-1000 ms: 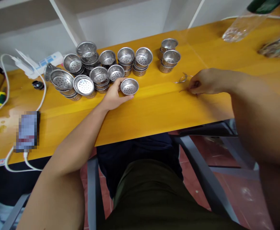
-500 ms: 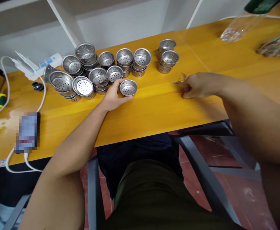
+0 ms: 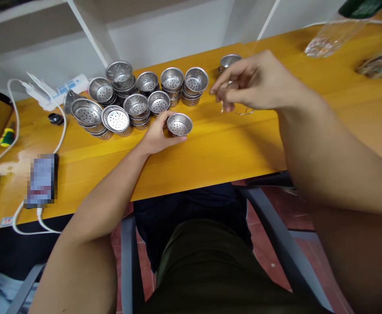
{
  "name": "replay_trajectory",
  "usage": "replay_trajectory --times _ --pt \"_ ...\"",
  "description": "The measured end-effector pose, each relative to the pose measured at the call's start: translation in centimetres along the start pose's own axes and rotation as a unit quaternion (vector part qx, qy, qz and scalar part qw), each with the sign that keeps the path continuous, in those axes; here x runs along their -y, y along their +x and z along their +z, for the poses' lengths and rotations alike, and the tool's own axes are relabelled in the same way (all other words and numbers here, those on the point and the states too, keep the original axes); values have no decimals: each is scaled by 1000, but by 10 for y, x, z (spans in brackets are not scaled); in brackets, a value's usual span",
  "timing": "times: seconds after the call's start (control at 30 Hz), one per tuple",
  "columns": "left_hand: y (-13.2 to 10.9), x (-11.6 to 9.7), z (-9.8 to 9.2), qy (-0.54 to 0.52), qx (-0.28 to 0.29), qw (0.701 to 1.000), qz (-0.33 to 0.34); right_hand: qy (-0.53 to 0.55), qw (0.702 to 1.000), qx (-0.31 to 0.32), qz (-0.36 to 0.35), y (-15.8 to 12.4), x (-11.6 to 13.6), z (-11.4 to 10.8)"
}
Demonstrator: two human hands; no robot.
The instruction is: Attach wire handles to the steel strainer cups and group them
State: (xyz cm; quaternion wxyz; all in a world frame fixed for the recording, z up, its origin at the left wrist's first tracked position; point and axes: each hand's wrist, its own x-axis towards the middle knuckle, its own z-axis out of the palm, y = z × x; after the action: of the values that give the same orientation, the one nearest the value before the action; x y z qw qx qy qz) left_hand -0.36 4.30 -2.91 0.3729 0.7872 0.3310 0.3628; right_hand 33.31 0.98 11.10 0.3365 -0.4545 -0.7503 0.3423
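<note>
Where visible — perforated cup [image 3: 179, 125], seemingly steel.

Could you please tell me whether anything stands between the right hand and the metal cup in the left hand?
Nothing visible stands between the right hand and the metal cup held by the left hand; the tabletop shows between them. The nearest cup stack stands slightly farther back, off that path.

Open bench [image 3: 197, 168] left a passage along the front edge, just below the frame's centre. Stacked metal cups [image 3: 136, 104] barred the upper left, the shelf [image 3: 165, 35] rising behind; the held cup [image 3: 179, 125] and the right fingers [image 3: 233, 75] flanked a narrow gap near centre.
</note>
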Motion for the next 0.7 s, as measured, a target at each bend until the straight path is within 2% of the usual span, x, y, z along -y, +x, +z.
replay_trajectory --times 0.13,0.2,0.3,0.4,0.5,0.7 --pt "-1 8 3 -27 -28 999 3 72 997 8 -40 22 18 37" --pt "-1 13 4 -46 -23 999 8 92 995 19 -37 29 18 54" --pt "-1 20 4 -72 -6 997 11 78 997 -8 -15 35 6 73" --pt "0 25 1 -85 2 996 2 13 999 -32 -4 39 -12 84" --pt "1 27 -4 -70 9 997 -3 -50 998 -28 -16 41 -27 89" --pt "-2 26 -12 -53 4 998 31 -77 996 -52 -14 45 -42 101"
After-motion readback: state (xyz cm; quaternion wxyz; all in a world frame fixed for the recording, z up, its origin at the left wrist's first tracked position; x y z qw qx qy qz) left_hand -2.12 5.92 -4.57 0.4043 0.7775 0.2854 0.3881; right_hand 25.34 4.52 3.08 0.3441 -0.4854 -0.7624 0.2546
